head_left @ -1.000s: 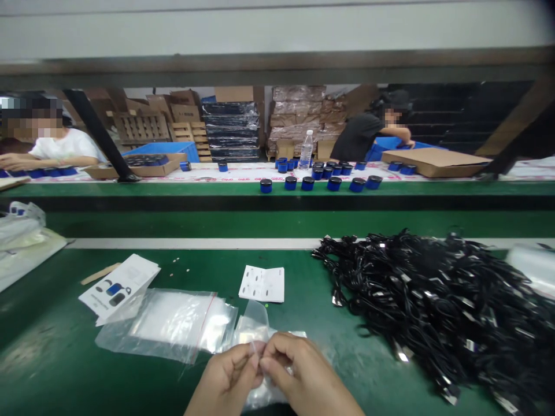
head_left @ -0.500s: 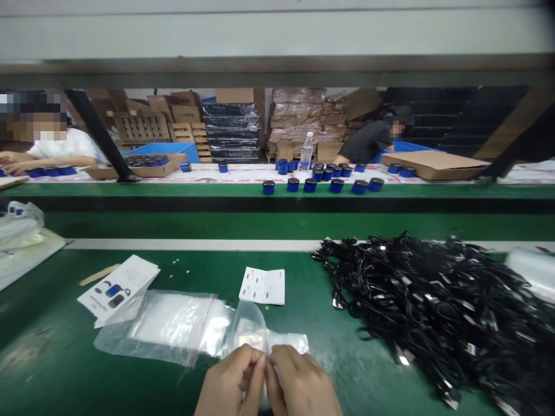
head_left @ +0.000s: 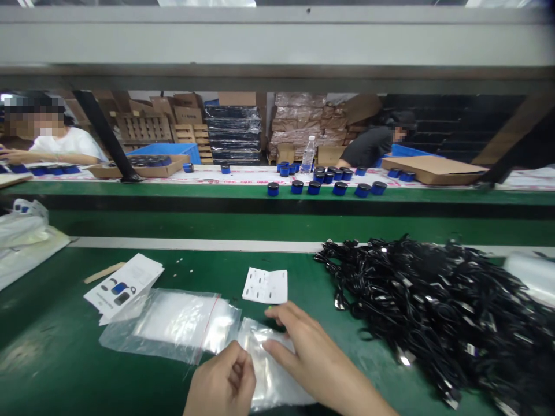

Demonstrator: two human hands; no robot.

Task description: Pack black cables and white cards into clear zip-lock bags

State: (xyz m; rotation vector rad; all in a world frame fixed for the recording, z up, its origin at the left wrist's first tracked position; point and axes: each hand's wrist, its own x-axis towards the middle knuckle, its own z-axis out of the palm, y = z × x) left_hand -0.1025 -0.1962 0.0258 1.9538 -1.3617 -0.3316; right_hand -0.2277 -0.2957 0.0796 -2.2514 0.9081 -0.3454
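Note:
A clear plastic bag (head_left: 271, 378) lies on the green bench in front of me. My left hand (head_left: 223, 378) is closed in a pinch at the bag's left edge; the fingertips are partly hidden. Over the same bag reaches my right hand (head_left: 303, 346), thumb and fingers apart, its fingertips close to the near edge of a folded white leaflet (head_left: 265, 286) with small printed pictures. Left of these lies a larger zip bag (head_left: 173, 320) with a red seal line and white contents. Printed leaflets (head_left: 124, 286) partly overlap with its far left corner.
A heap of black cables (head_left: 425, 306) covers the right side. Across on a raised ledge stand several blue round containers (head_left: 339, 188), a water bottle (head_left: 308, 155) and a cardboard tray (head_left: 433, 169). Two people work beyond. A white plastic package (head_left: 30, 248) lies far left.
My right hand has left the pinch beside my left hand, moved forward and right, and opened. The bag, raised and bunched before, now lies flatter. The view has shifted slightly.

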